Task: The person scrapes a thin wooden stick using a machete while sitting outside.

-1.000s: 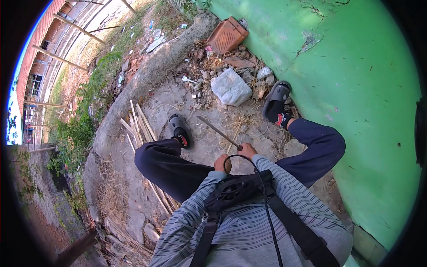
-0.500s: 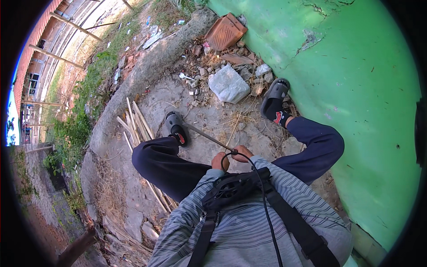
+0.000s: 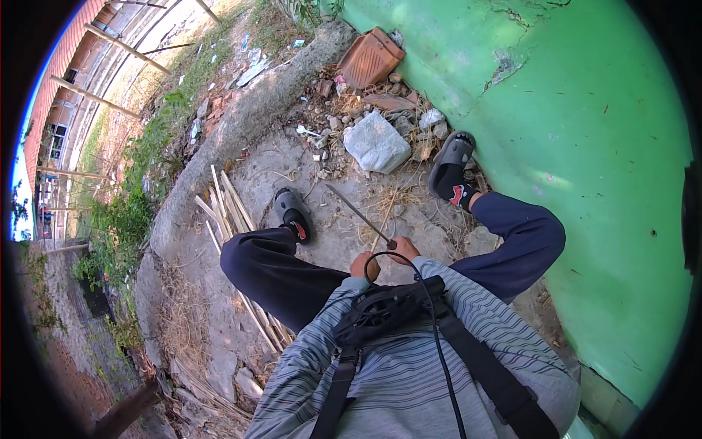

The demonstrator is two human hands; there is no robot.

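My right hand [image 3: 404, 251] is closed round the dark handle of a long, narrow knife [image 3: 355, 208]. Its blade slants up and left over the ground, with the tip between my feet. Close by on the left, my left hand [image 3: 364, 268] is curled shut in front of my body; a black cable [image 3: 431, 314] loops across it, and whatever its fingers hold is hidden. A thin pale strip [image 3: 382, 227] runs upward near that hand, but I cannot tell whether the hand grips it. Several split bamboo strips [image 3: 230, 201] lie beside and under my left leg.
A whitish stone block [image 3: 376, 143] lies among rubble ahead, with an orange clay tile [image 3: 371, 58] behind it. A green wall [image 3: 585, 183] rises on the right. A low concrete ridge [image 3: 241, 121] curves round the left, with plants [image 3: 124, 219] beyond.
The knife has shifted right, its tip moving away from my left shoe, and my right hand has drawn slightly apart from my left. The left hand has hardly moved.
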